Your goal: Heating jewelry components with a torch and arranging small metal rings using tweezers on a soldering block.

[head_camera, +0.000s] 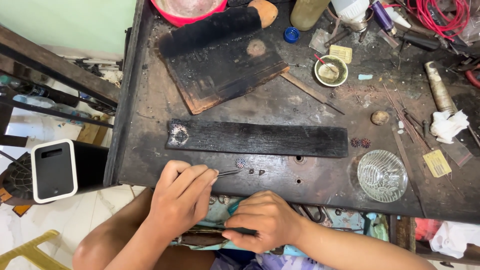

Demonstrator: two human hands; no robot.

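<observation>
My left hand (181, 197) is closed on thin metal tweezers (228, 173), whose tips point right toward a small round patterned ornament (241, 162) on the dark workbench (150, 110). Two tiny dark pieces (256, 172) lie just right of the tips. Lower down, below the bench's front edge, my right hand (262, 220) is curled around a thin dark tool (242, 231) over my lap. A long charred wooden plank (257, 139) lies across the bench just beyond the ornament.
A burnt board (220, 60) lies at the back, with a red bowl (187, 10) behind it. A glass dish (382, 175), two small round ornaments (360, 143), a white paste cup (331, 70), rods, a handled tool (440, 90) and red wires (440, 15) crowd the right. A white-edged black box (54, 170) stands at left.
</observation>
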